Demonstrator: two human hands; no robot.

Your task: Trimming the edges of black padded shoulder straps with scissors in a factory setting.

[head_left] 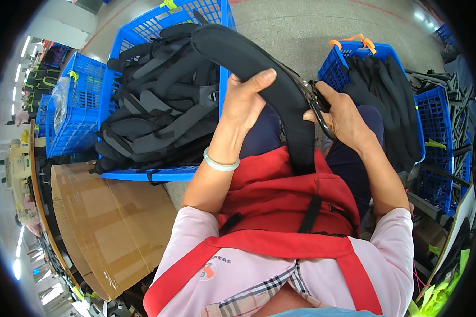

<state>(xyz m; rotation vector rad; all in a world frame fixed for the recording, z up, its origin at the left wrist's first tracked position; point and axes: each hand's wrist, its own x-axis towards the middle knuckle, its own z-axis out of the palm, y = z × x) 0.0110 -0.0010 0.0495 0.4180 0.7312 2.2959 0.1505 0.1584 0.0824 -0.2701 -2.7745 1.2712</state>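
Observation:
A curved black padded shoulder strap stretches across the space before me, its lower end resting on my red apron. My left hand grips the strap near its middle, thumb lying on top and the other fingers hidden behind it. In my right hand is a pair of black-handled scissors, fingers closed round the handles. The blades point up and left along the strap's right edge, where a thin dark strip runs. Whether the blades touch the strap I cannot tell.
To the left, a large blue crate is heaped with black padded straps. Another blue crate at the right holds long black padded pieces. Flattened brown cardboard lies at the lower left. More blue crates stand farther left.

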